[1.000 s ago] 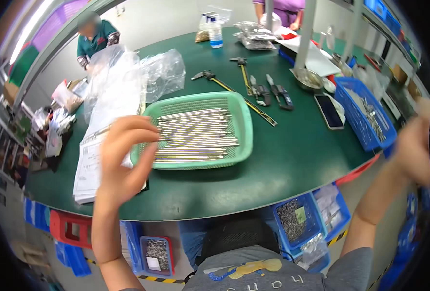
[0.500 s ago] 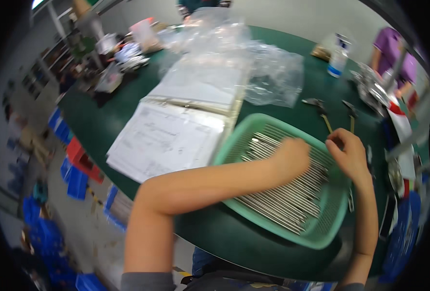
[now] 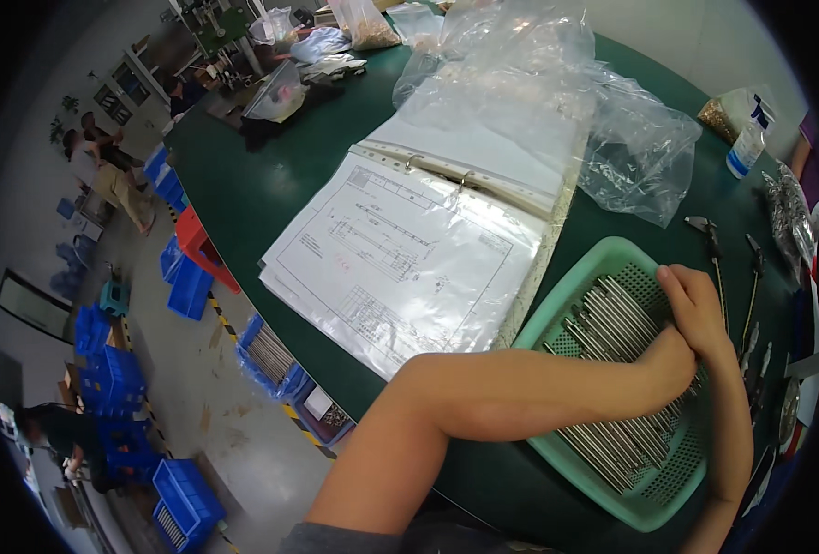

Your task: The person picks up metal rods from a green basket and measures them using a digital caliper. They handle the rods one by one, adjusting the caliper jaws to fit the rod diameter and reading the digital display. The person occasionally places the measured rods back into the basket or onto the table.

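Observation:
A green plastic basket (image 3: 645, 520) with perforated walls stands at the right, holding many slim metal rods (image 3: 617, 448) laid side by side. My left hand (image 3: 672, 367) is bent at the wrist over the rods, its fingers turned away and hidden. Against it, at the basket's right side, is my right hand (image 3: 702, 314), thumb and fingers drawn together. Whatever lies between the two hands is out of sight. Left of the basket, an open ring binder (image 3: 409, 268) shows a drawing in a clear sleeve.
Crumpled clear plastic bags (image 3: 645, 148) lie beyond the binder. Two calipers (image 3: 712, 249) rest right of the basket, near a white and blue bottle (image 3: 747, 150). Blue crates (image 3: 191, 288) and a red stool (image 3: 202, 247) stand on the floor at the left; people are farther off.
The view has swung left, so the basket and binder sit farther right and lower. My left hand has moved across the rods to meet my right hand.

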Demonstrator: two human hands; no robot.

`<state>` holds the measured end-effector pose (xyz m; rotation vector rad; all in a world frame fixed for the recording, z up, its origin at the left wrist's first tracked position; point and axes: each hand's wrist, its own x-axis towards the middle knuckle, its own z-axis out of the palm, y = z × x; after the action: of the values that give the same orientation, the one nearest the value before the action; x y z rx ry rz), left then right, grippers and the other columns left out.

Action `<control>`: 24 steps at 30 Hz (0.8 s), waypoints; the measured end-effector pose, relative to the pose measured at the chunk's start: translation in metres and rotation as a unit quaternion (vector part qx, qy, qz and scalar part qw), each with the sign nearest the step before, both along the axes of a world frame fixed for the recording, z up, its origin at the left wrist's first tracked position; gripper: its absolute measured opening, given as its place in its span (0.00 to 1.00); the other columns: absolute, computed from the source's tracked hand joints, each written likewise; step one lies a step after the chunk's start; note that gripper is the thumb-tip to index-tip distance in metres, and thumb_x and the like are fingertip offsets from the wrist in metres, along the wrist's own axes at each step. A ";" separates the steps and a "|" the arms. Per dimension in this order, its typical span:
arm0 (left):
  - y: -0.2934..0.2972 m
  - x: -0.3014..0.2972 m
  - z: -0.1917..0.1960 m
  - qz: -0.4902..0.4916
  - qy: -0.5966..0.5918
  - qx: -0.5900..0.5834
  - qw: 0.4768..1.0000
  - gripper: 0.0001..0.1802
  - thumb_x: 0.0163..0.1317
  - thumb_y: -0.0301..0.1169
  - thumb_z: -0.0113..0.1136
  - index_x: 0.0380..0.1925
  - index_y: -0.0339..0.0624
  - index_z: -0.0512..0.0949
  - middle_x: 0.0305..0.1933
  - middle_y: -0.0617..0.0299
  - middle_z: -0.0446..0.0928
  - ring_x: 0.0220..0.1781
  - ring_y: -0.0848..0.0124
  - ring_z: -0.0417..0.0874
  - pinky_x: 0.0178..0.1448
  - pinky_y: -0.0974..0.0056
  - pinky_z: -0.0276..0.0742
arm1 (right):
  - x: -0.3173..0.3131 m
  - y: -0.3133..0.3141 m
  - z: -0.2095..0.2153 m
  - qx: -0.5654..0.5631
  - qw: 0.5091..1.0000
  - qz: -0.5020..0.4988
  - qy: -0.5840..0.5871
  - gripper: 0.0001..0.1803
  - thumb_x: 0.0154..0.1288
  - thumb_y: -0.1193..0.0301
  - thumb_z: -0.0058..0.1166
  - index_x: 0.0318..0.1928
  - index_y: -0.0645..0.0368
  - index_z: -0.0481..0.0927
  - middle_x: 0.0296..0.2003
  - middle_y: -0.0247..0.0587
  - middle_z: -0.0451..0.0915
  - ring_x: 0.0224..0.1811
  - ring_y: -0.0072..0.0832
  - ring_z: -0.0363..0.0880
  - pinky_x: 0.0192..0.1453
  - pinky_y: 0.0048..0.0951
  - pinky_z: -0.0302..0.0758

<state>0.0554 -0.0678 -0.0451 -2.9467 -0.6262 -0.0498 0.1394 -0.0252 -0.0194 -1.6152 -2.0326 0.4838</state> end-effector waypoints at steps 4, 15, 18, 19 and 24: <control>-0.009 0.002 -0.015 0.025 -0.059 0.057 0.996 0.20 0.49 0.38 0.49 0.41 0.41 0.73 0.47 0.60 0.71 0.51 0.66 0.68 0.52 0.59 0.61 | -0.009 -0.012 0.013 0.010 0.998 -0.008 -0.065 0.20 0.53 0.59 0.46 0.17 0.65 0.68 0.12 0.51 0.64 0.15 0.42 0.62 0.21 0.36 0.57; -0.019 -0.001 -0.002 0.041 0.010 0.044 0.998 0.21 0.50 0.37 0.47 0.43 0.37 0.72 0.48 0.55 0.70 0.54 0.63 0.66 0.57 0.56 0.56 | -0.004 -0.013 0.005 0.034 0.994 0.066 -0.083 0.20 0.50 0.55 0.47 0.19 0.62 0.72 0.14 0.49 0.69 0.19 0.45 0.70 0.25 0.40 0.65; -0.018 -0.002 -0.002 0.046 -0.001 0.022 0.999 0.20 0.50 0.37 0.47 0.40 0.37 0.73 0.47 0.54 0.71 0.54 0.62 0.66 0.58 0.57 0.54 | -0.006 -0.014 0.007 0.045 0.994 0.049 -0.090 0.20 0.52 0.55 0.45 0.21 0.60 0.73 0.15 0.49 0.71 0.21 0.46 0.71 0.26 0.41 0.66; -0.018 -0.004 0.001 0.049 0.002 0.012 0.999 0.19 0.50 0.37 0.47 0.39 0.37 0.74 0.46 0.54 0.71 0.54 0.62 0.66 0.58 0.57 0.54 | -0.007 -0.015 0.007 0.048 0.993 0.047 -0.093 0.19 0.52 0.55 0.45 0.21 0.60 0.73 0.16 0.49 0.72 0.21 0.46 0.71 0.26 0.42 0.66; -0.017 -0.002 -0.002 0.003 -0.081 0.017 0.997 0.19 0.49 0.36 0.46 0.38 0.35 0.73 0.44 0.52 0.72 0.50 0.62 0.69 0.56 0.57 0.57 | 0.004 -0.021 0.003 0.056 0.992 0.023 -0.110 0.19 0.51 0.55 0.45 0.21 0.59 0.73 0.17 0.48 0.72 0.22 0.45 0.72 0.27 0.42 0.67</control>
<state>0.0529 -0.0853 -0.0468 -2.9280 -0.6492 -0.2992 0.1434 -0.0460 -0.0159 -1.6162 -2.2177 0.2097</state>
